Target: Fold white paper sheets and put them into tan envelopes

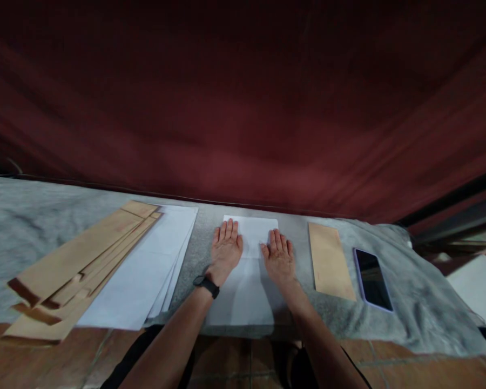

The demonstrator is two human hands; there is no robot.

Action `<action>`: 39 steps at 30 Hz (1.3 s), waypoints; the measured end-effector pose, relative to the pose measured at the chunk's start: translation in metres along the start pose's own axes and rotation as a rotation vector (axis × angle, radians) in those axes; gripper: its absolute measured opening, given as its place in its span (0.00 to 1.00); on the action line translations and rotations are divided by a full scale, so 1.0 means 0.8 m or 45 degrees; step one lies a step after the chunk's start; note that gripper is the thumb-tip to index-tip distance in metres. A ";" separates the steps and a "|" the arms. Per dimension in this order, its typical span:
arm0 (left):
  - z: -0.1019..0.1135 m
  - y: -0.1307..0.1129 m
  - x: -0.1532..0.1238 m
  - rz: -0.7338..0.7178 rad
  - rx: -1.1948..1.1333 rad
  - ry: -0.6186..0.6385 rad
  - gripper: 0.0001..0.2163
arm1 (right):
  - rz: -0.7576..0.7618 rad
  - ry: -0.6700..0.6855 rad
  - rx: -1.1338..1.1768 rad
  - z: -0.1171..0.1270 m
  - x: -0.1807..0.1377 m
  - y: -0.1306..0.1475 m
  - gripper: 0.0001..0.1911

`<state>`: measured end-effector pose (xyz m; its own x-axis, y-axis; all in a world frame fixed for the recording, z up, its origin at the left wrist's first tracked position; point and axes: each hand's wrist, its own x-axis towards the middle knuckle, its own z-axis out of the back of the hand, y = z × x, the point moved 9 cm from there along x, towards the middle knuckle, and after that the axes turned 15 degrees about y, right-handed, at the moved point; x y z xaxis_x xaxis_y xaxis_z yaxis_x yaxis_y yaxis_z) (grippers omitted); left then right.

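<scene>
A sheet of white paper [247,289] lies in front of me on a grey cloth, with a crease or folded edge running across its upper part. My left hand [227,247] rests flat on the paper's left side, fingers stretched out and pointing away from me. On the right side, my right hand [279,256] lies flat too, its fingers slightly spread. Neither hand grips anything. Between the hands the upper part of the paper shows, while its side edges are partly covered by my palms and forearms.
Brown paper envelopes [85,246] overlap a stack of white sheets [146,275] at the left. To the right lie a single brown envelope [331,262] and a phone [373,278]. The grey cloth [421,292] covers the surface; a dark red curtain [243,119] hangs behind it.
</scene>
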<state>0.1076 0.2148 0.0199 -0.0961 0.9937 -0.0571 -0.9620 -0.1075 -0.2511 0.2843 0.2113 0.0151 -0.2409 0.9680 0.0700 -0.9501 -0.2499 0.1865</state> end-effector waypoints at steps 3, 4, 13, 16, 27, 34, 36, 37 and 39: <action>0.004 0.009 -0.001 0.009 0.030 -0.003 0.27 | -0.002 0.007 -0.012 0.002 -0.003 -0.008 0.32; 0.005 0.012 -0.001 0.013 0.038 -0.007 0.27 | -0.007 0.007 -0.015 0.003 -0.004 -0.012 0.32; 0.023 0.008 -0.026 -0.003 -0.055 0.028 0.27 | 0.074 0.071 0.041 0.014 -0.037 0.006 0.30; 0.018 -0.039 -0.061 -0.343 -0.098 0.075 0.27 | 0.288 0.155 0.050 0.008 -0.070 0.043 0.29; -0.008 -0.057 -0.135 -0.773 0.146 0.125 0.28 | 0.388 0.259 -0.020 0.005 -0.108 0.034 0.29; -0.002 -0.033 -0.149 -0.768 0.153 0.284 0.29 | 0.574 0.399 0.109 0.020 -0.094 -0.017 0.27; -0.006 -0.045 -0.173 -0.896 0.150 0.408 0.33 | 0.610 0.451 0.167 0.022 -0.090 -0.029 0.26; -0.007 -0.050 -0.184 -0.952 0.152 0.455 0.34 | 0.621 0.469 0.195 0.022 -0.088 -0.033 0.26; -0.007 -0.055 -0.200 -1.005 0.149 0.517 0.35 | 0.635 0.493 0.249 0.022 -0.086 -0.039 0.28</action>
<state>0.1666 0.0601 0.0351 0.6813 0.6869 -0.2529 -0.7317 0.6288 -0.2630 0.3339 0.1517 0.0216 -0.7315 0.6637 -0.1565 -0.6613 -0.6345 0.4000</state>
